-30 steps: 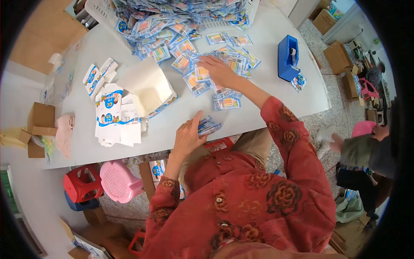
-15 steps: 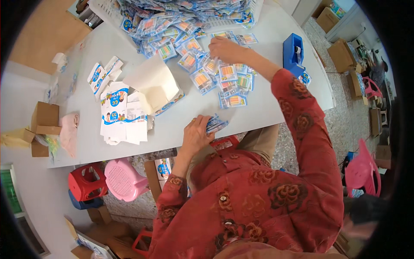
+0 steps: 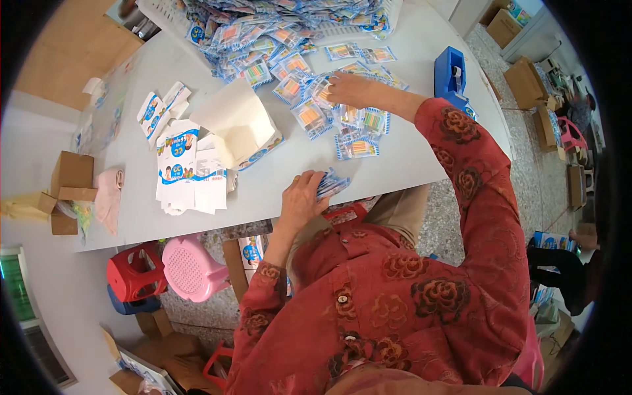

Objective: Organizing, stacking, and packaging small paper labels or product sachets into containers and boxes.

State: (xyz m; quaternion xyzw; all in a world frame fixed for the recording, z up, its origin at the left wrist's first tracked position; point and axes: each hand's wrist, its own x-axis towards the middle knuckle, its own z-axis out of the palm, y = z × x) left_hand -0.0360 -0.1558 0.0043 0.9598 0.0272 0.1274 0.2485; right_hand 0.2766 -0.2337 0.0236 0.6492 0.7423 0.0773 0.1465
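Left hand (image 3: 303, 197), at the front edge of the counter (image 3: 408, 158): grip closed round a small bundle of sachets (image 3: 332, 185), turned on edge, with ends fanned slightly toward the right. Right hand (image 3: 352, 91), extended toward the middle of the counter: fingertips bent down onto a loose spread of clear, blue-edged sachets (image 3: 311, 117) with coloured strips inside; grip partly curled, but impossible to tell from above whether pinching a sachet or merely resting on the layer.

Step in hand, as judged from the posture: gathering sachets, with the left hand as holder and the right as picker. Note the overlap in the spread, with sachets lying at differing angles and many edges partly covered. Called for next, by the same judgement: singling out one sachet, pinching lightly at a free edge, lifting clear without dragging neighbours along, then bringing across to the bundle and squaring against it. Note also, as a likely difficulty, slick film, apt to slide, to cling in pairs, or to splay under a loosened hold.

For orientation, see beyond the spread a white plastic basket (image 3: 394, 20) with a heap of similar sachets (image 3: 257, 36); to the left, an open white carton (image 3: 230, 115), flap raised, just beside a pile of flat-folded printed cartons (image 3: 176, 171); to the right, well apart from the bundle, a blue tape dispenser (image 3: 449, 74).
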